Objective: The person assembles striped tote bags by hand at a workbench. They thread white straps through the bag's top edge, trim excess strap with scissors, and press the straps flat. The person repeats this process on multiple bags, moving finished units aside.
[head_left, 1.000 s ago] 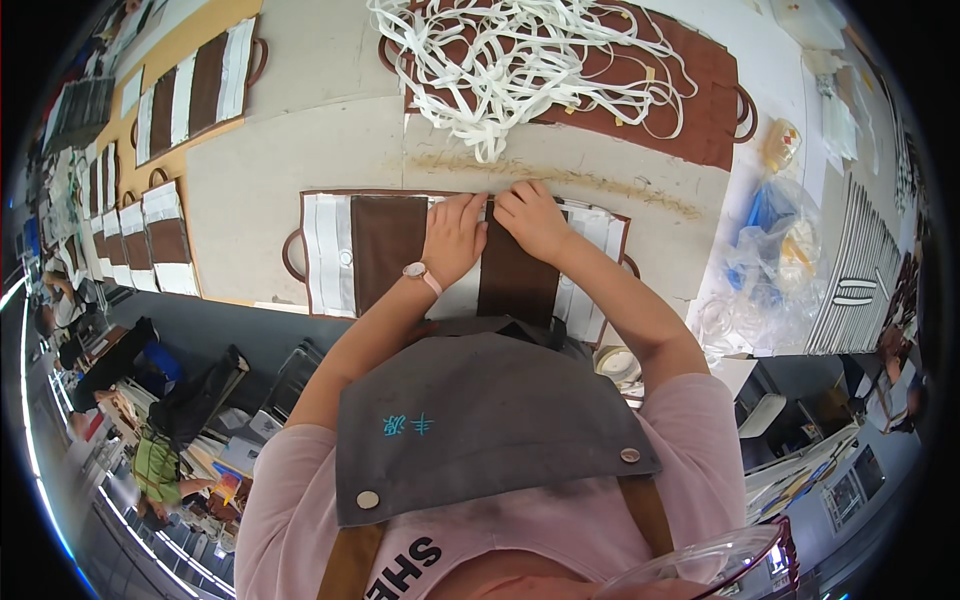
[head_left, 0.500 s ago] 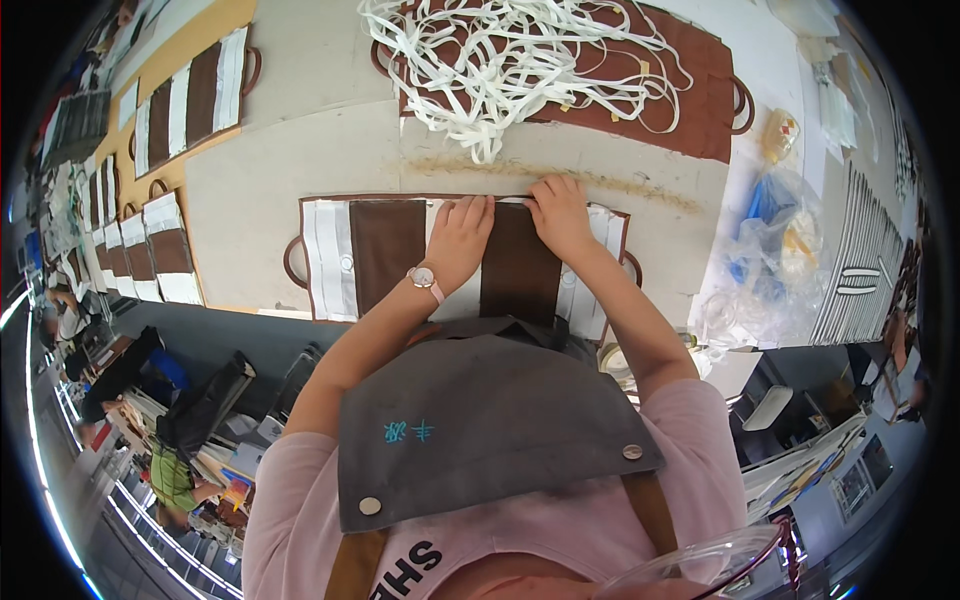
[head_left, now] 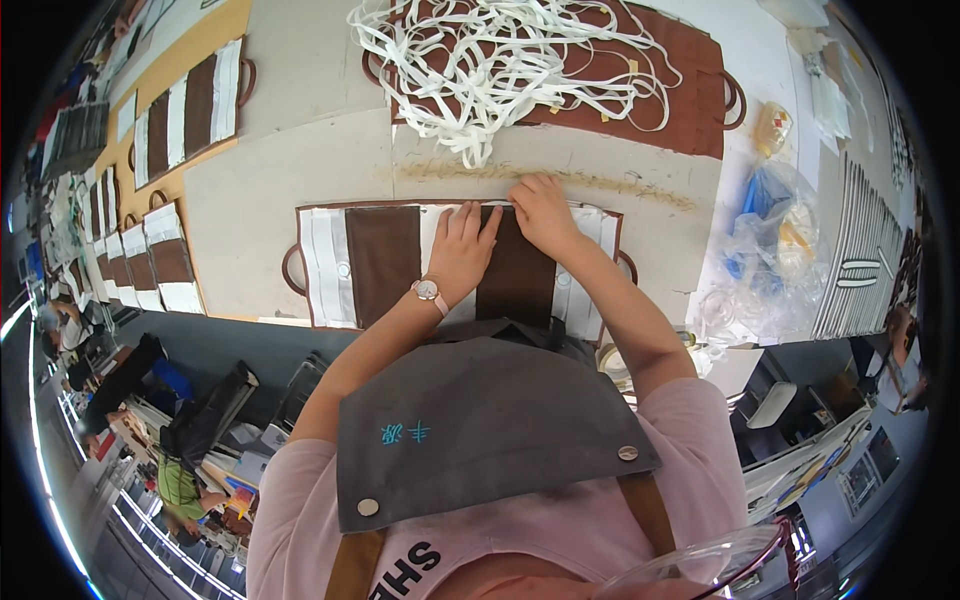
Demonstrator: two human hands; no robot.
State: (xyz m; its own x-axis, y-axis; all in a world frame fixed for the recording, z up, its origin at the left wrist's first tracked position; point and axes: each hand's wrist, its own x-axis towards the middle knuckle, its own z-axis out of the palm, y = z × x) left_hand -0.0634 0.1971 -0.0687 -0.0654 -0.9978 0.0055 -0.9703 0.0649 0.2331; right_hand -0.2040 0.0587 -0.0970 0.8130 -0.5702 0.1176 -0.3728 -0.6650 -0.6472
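A brown-and-white striped bag piece (head_left: 385, 255) with a curved brown handle at each end lies flat in front of me. My left hand (head_left: 462, 245), with a watch on its wrist, rests on it with fingers stretched out toward the far edge. Close beside it, my right hand (head_left: 545, 215) bends its fingers over that far edge, thumb on the near side, pinching it. The fingertips beyond the edge are partly hidden. My apron (head_left: 490, 420) covers part of the near edge.
A tangle of white tape (head_left: 480, 75) lies on a reddish-brown bag piece (head_left: 690, 90) at the back. More striped bag pieces (head_left: 188, 108) lie at left. Clear plastic bags (head_left: 775, 240) and a row of grey-white strips (head_left: 860, 250) are at right. People work at lower left.
My right hand has slid slightly left along the far edge, closer to my left hand, and its fingers have drawn together. The left hand stays flat on the piece.
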